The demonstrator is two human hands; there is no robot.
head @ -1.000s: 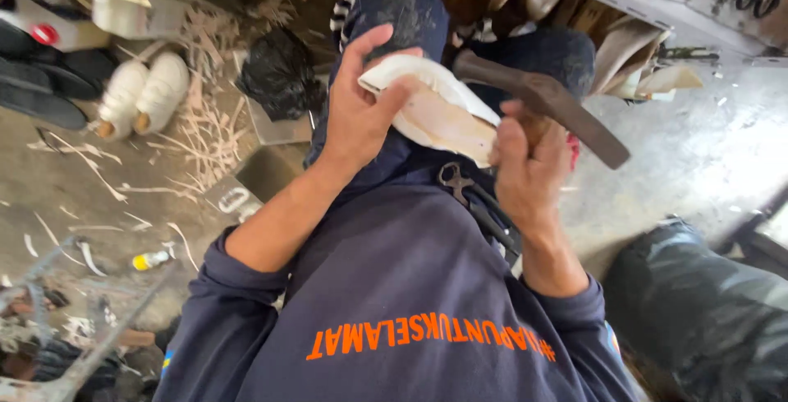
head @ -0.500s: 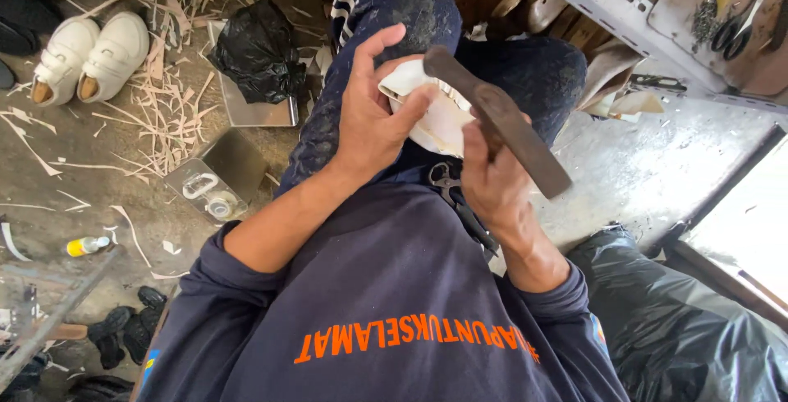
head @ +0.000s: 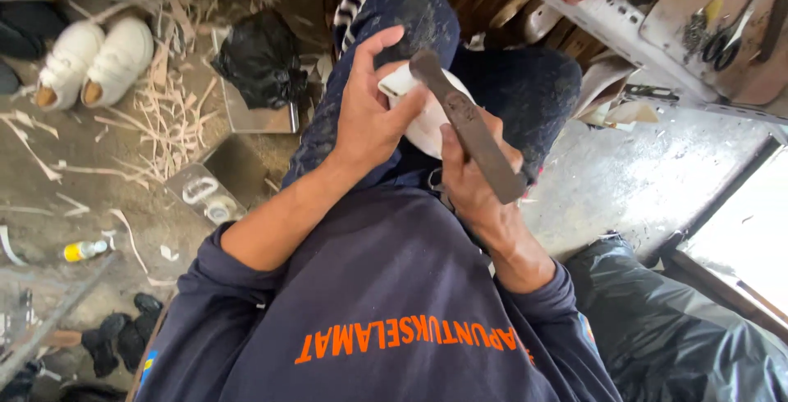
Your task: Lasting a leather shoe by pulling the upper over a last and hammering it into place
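- Right hand is gripping a dark, flat-bladed tool, laying its tip on the workpiece.
- Left hand is clasping the pale carved piece against the raised knees.
- Shaping appears underway; the next stroke calls for a steady hold.
- Wood shavings are littering the floor beyond.

We see little of the white piece (mostly hidden behind the left hand and the dark tool).
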